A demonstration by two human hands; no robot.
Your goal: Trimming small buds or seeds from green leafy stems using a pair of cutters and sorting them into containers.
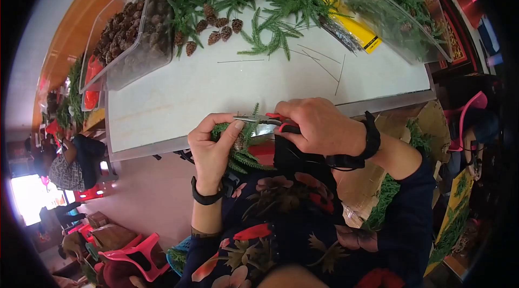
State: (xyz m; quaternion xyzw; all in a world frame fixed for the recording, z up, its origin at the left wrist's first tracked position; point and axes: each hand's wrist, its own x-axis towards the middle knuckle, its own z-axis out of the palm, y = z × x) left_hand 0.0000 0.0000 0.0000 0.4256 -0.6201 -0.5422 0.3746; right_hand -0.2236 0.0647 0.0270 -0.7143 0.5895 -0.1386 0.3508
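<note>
The left hand point(211, 150) pinches a green needle-leaved sprig point(244, 159) at the near edge of the white table point(178, 93), seemingly steadying it for the red-handled metal pliers point(264, 120) clasped in the right hand point(324, 128); whether their tips bite anything is unclear. Beyond, small brown pinecones point(226, 32) lie within reach.

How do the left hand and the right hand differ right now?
The left hand holds a green sprig; the right hand grips pliers by the handles. The left hand comes in from below in the picture, the right hand from the right. Both wrists wear a black band.
</note>
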